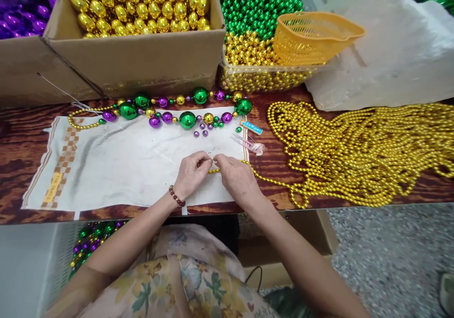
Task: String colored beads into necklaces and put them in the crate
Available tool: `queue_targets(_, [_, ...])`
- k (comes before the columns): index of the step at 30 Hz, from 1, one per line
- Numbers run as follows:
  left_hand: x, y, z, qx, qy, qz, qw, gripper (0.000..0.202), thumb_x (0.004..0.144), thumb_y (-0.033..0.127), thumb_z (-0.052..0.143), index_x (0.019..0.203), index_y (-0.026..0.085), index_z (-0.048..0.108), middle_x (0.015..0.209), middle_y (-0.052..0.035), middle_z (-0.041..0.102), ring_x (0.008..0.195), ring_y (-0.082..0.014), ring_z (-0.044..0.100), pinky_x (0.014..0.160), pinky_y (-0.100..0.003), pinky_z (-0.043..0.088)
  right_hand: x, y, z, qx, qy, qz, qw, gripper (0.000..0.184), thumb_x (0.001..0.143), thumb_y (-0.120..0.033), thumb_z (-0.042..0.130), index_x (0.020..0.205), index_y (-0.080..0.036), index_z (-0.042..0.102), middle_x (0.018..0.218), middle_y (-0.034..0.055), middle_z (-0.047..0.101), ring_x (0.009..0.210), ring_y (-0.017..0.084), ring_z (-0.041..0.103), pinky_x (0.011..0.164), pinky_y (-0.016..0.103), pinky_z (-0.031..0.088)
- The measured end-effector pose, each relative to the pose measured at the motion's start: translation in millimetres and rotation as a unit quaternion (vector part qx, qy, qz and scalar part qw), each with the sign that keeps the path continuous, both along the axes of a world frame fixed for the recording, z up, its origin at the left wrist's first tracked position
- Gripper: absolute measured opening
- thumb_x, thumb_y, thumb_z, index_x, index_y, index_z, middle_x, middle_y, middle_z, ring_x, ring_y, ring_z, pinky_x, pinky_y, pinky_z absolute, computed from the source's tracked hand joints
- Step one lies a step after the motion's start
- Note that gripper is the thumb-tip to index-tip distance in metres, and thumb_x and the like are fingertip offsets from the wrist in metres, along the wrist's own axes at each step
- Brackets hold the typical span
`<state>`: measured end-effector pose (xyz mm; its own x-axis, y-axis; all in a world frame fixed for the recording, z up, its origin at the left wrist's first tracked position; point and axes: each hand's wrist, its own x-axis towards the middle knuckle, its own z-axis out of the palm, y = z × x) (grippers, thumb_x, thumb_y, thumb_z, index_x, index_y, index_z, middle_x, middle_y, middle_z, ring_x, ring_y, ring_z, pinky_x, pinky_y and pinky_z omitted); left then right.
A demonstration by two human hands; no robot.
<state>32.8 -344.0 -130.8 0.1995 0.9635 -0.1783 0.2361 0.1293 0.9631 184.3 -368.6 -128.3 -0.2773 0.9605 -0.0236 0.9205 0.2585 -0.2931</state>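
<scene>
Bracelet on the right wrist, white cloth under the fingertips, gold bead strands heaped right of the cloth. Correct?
Wrong wrist: the head view shows the bracelet on the left wrist. The white cloth and heaped gold bead strands are as you say.

The bead strand gleams metallic gold, as do the heaped bead strands. Glossy green, purple and gold mix along the bead necklace. The towel is white, with a tan-and-white checked band, a yellow patch and thin brown stripes. Dark streaks run through the reddish-brown tabletop. The perforated basket is orange-yellow, the cardboard box plain brown, the beaded bracelet dark brown. Yellow flowers and green leaves pattern the pale pinkish shirt; the floor is speckled grey.
</scene>
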Motion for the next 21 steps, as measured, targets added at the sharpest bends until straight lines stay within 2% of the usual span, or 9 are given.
queue_targets(3, [2, 2, -1.0, -0.081, -0.080, 0.015, 0.993, 0.013, 0.074, 0.023, 0.058, 0.063, 0.017, 0.063, 0.056, 0.0034, 0.053, 0.058, -0.0100, 0.045, 0.060, -0.024, 0.035, 0, 7, 1.4, 0.022, 0.017, 0.009, 1.000, 0.024, 0.092, -0.004, 0.045, 0.093, -0.018, 0.064, 0.088, 0.0128, 0.070, 0.084, 0.026, 0.066, 0.065, 0.032, 0.048])
queue_targets(5, [3, 3, -1.6, -0.134, -0.138, 0.031, 0.981, 0.013, 0.072, 0.026, 0.061, 0.067, 0.016, 0.066, 0.052, 0.0049, 0.048, 0.053, -0.0087, 0.040, 0.056, -0.024, 0.033, 1, 9, -2.1, 0.055, 0.091, 0.006, 0.994, 0.026, 0.091, -0.003, 0.042, 0.091, -0.018, 0.064, 0.102, 0.0155, 0.070, 0.097, 0.027, 0.065, 0.077, 0.035, 0.051])
queue_targets(7, [3, 2, -0.9, -0.146, -0.165, 0.049, 0.974, 0.015, 0.070, 0.030, 0.066, 0.070, 0.015, 0.068, 0.051, 0.0058, 0.046, 0.051, -0.0076, 0.036, 0.054, -0.024, 0.030, 1, 9, -6.3, 0.072, 0.202, -0.003, 0.977, 0.027, 0.091, -0.005, 0.040, 0.095, -0.018, 0.064, 0.115, 0.0159, 0.067, 0.108, 0.026, 0.063, 0.089, 0.038, 0.052])
queue_targets(9, [3, 0, 1.1, -0.133, -0.174, 0.059, 0.974, 0.018, 0.069, 0.032, 0.070, 0.072, 0.015, 0.070, 0.052, 0.0054, 0.048, 0.051, -0.0072, 0.035, 0.054, -0.024, 0.030, 0, 6, -9.1, 0.060, 0.323, -0.028, 0.944, 0.023, 0.094, -0.011, 0.044, 0.099, -0.019, 0.065, 0.118, 0.0133, 0.067, 0.111, 0.023, 0.062, 0.096, 0.040, 0.050])
queue_targets(12, [2, -3, 4.2, -0.109, -0.159, 0.058, 0.980, 0.018, 0.068, 0.033, 0.072, 0.071, 0.015, 0.071, 0.055, 0.0038, 0.053, 0.054, -0.0076, 0.038, 0.055, -0.024, 0.031, -6, 2, -10.4, 0.007, 0.471, -0.106, 0.876, 0.013, 0.093, -0.023, 0.055, 0.092, -0.021, 0.067, 0.111, 0.0089, 0.068, 0.107, 0.022, 0.063, 0.096, 0.039, 0.050])
queue_targets(14, [3, -4, 4.7, -0.104, -0.151, 0.056, 0.981, 0.017, 0.068, 0.032, 0.072, 0.069, 0.015, 0.071, 0.055, 0.0034, 0.054, 0.054, -0.0078, 0.039, 0.055, -0.024, 0.031, -13, 1, -11.3, -0.016, 0.539, -0.159, 0.827, 0.010, 0.090, -0.028, 0.060, 0.085, -0.021, 0.067, 0.105, 0.0073, 0.068, 0.103, 0.021, 0.063, 0.093, 0.038, 0.050])
queue_targets(16, [5, -4, 3.9, -0.112, -0.157, 0.060, 0.979, 0.018, 0.068, 0.033, 0.072, 0.068, 0.015, 0.071, 0.053, 0.0040, 0.052, 0.052, -0.0074, 0.037, 0.053, -0.024, 0.029, -20, 2, -13.1, -0.007, 0.578, -0.196, 0.792, 0.011, 0.086, -0.029, 0.064, 0.080, -0.021, 0.066, 0.097, 0.0060, 0.066, 0.099, 0.021, 0.063, 0.091, 0.037, 0.049])
queue_targets(19, [7, -5, 2.1, -0.135, -0.178, 0.075, 0.972, 0.021, 0.069, 0.035, 0.071, 0.066, 0.014, 0.068, 0.049, 0.0048, 0.048, 0.048, -0.0065, 0.036, 0.049, -0.024, 0.027, -30, 3, -16.7, 0.025, 0.592, -0.229, 0.772, 0.013, 0.085, -0.030, 0.063, 0.077, -0.020, 0.062, 0.094, 0.0057, 0.062, 0.097, 0.020, 0.060, 0.092, 0.036, 0.047])
queue_targets(21, [8, -5, 1.6, -0.139, -0.189, 0.087, 0.968, 0.023, 0.070, 0.036, 0.071, 0.064, 0.015, 0.065, 0.050, 0.0045, 0.048, 0.047, -0.0060, 0.036, 0.047, -0.023, 0.026, -34, 4, -19.2, 0.007, 0.595, -0.239, 0.768, 0.016, 0.086, -0.034, 0.060, 0.079, -0.020, 0.059, 0.093, 0.0054, 0.060, 0.095, 0.020, 0.059, 0.090, 0.035, 0.047])
